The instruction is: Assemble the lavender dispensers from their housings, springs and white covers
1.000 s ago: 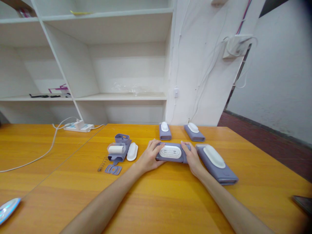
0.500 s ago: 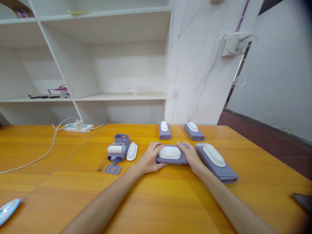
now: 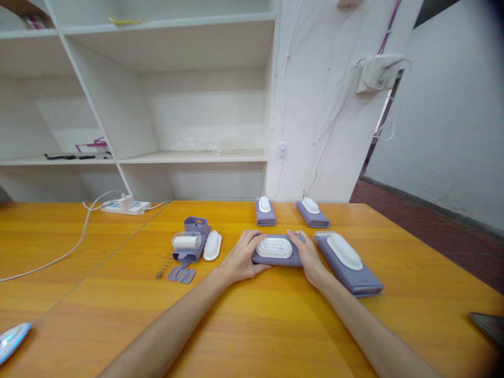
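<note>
Both hands grip a purple-grey plastic case with a white oval, bumpy pad [image 3: 274, 248] on its face. My left hand [image 3: 244, 256] closes around its left end, thumb along the near edge and fingers over the far side. At the right end, my right hand [image 3: 307, 257] is closed on the case, its thumb on the face beside the pad. Just right of that hand lies a larger-looking purple-grey case [image 3: 350, 265] topped with a smooth white oval cover. Left of my left hand is a loose white oval cover [image 3: 212, 245].
Purple-grey housing parts [image 3: 197, 233], a white roller [image 3: 186, 242], a coil spring [image 3: 164, 265] and a flat cut-out plate [image 3: 181, 274] lie on the left. Two covered cases [image 3: 265, 212] [image 3: 312, 213] stand behind. A power strip [image 3: 126, 206] sits near the shelves; a dark flat object [image 3: 488, 325] lies right.
The view has shifted very slightly. Both hands keep hold of the case in nearly the same place.
</note>
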`<action>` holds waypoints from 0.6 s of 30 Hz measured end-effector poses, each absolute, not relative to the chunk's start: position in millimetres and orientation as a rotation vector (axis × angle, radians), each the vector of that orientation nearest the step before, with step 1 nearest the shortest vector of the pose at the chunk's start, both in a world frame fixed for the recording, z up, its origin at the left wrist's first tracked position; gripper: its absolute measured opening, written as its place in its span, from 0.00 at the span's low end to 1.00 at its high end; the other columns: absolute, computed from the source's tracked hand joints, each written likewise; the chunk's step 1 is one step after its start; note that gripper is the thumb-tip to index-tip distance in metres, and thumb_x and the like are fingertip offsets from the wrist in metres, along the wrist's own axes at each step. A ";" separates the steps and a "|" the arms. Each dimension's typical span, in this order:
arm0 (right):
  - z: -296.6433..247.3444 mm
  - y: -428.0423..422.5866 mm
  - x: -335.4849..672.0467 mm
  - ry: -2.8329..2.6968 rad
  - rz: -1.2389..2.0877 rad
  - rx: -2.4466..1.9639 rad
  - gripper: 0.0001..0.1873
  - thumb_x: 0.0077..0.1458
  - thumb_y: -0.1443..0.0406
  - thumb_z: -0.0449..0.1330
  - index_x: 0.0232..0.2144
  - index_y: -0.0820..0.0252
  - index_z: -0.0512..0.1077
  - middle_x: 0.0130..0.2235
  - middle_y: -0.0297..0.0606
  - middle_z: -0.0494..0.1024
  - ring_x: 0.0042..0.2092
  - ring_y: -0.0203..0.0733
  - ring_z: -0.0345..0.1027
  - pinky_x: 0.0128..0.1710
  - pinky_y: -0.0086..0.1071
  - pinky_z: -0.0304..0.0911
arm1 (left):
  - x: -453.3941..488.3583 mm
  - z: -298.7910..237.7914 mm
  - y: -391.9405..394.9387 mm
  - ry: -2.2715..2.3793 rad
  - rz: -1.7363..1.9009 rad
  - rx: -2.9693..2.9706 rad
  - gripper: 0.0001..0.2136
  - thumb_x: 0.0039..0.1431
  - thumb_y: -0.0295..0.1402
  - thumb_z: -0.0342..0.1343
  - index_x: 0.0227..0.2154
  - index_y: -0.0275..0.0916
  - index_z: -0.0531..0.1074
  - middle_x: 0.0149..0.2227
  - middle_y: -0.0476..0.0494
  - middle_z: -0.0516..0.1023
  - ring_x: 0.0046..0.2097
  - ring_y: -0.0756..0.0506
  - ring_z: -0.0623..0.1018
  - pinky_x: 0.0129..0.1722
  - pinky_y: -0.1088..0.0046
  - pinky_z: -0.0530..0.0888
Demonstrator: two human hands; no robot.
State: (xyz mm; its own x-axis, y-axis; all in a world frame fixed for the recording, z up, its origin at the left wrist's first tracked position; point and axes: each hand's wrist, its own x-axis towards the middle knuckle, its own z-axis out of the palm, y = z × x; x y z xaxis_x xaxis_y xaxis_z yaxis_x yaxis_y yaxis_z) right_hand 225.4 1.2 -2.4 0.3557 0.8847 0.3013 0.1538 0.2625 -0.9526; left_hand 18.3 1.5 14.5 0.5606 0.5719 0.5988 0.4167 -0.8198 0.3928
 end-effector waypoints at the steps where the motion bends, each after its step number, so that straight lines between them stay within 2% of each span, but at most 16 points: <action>1: -3.0 0.9 225.0 -1.102 0.696 -1.218 0.20 0.44 0.46 0.56 0.27 0.56 0.69 0.27 0.33 0.73 0.31 0.43 0.67 0.30 0.33 0.63 | 18.6 14.4 2.1 0.835 1.113 2.581 0.34 0.42 0.36 0.64 0.53 0.42 0.58 0.53 0.37 0.61 0.54 0.38 0.63 0.53 0.54 0.62; 6: -6.0 -3.1 220.9 -1.056 0.717 -1.172 0.21 0.49 0.49 0.52 0.40 0.55 0.67 0.40 0.36 0.73 0.43 0.46 0.65 0.40 0.36 0.62 | 19.4 13.3 5.8 0.883 1.175 2.521 0.35 0.40 0.38 0.65 0.53 0.42 0.58 0.51 0.38 0.63 0.54 0.38 0.64 0.53 0.54 0.63; 11: 1.5 -16.0 216.6 -1.270 0.659 -1.071 0.26 0.49 0.56 0.55 0.50 0.56 0.59 0.52 0.40 0.64 0.54 0.47 0.57 0.52 0.40 0.55 | 17.7 9.1 10.8 0.971 1.242 2.419 0.38 0.39 0.41 0.66 0.54 0.42 0.55 0.51 0.38 0.64 0.53 0.38 0.65 0.52 0.55 0.63; 14: 7.1 -21.4 213.6 -1.353 0.673 -1.057 0.31 0.45 0.58 0.60 0.51 0.57 0.56 0.50 0.41 0.64 0.51 0.47 0.60 0.52 0.41 0.56 | 16.8 6.7 15.0 0.990 1.276 2.382 0.41 0.35 0.43 0.67 0.53 0.41 0.55 0.52 0.38 0.64 0.53 0.38 0.65 0.52 0.55 0.63; 18: 6.6 -22.7 208.0 -1.336 0.706 -1.113 0.32 0.42 0.58 0.62 0.48 0.56 0.55 0.45 0.40 0.66 0.46 0.46 0.63 0.48 0.41 0.60 | 16.1 7.7 18.4 1.034 1.312 2.415 0.42 0.33 0.45 0.67 0.53 0.41 0.56 0.52 0.37 0.62 0.54 0.37 0.63 0.53 0.53 0.61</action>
State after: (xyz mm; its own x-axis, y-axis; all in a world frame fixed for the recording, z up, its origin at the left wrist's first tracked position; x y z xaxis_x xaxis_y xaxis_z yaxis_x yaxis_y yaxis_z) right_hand 208.0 -22.7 6.6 0.1567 0.9082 0.3882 0.1905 0.3579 -0.9141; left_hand 16.1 18.4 7.7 0.3594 0.6645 0.6553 0.4821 -0.7334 0.4793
